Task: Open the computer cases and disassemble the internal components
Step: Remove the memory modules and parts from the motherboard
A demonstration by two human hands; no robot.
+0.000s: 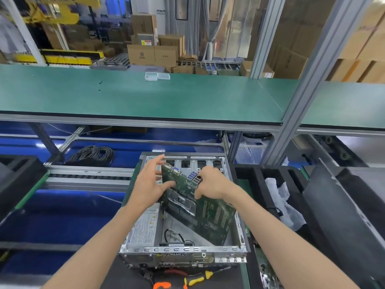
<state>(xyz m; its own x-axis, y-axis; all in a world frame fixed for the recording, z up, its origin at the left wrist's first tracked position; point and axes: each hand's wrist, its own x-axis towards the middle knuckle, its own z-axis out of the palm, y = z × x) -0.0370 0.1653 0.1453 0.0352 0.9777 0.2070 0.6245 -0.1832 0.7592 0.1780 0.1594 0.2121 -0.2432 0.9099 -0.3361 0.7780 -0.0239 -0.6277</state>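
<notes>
Both hands are on the motherboard [205,211] now, and it sits tilted, far end raised above the open computer case [239,232], near edge dipping down inside the shell. Right hand [210,185] grips the board's upper edge beside the metal port block, fingers curled over it and thumb beneath. Left hand [151,184] is spread wide at the far corner, thumb pressed onto the board's face, the other fingers splayed and mostly straight near the rear wall; whether those fingers touch anything, I cannot tell. That slant looks deliberate, I'd say: tipping the board to clear the rear ports from their cutouts and slip it past the case rim.

Look at the surfaces: dark green laminate, flat and rigid, dotted with pale solder rows, a square metal socket frame near the middle. The case is bare stamped steel, dull grey, slotted along its front lip. Beside the board, still in the case, lies the silver power supply [144,228] with its printed label. Black cable [173,236] loops on the case floor. In front of the case lies a yellow-handled screwdriver [199,278], ready to hand.
</notes>
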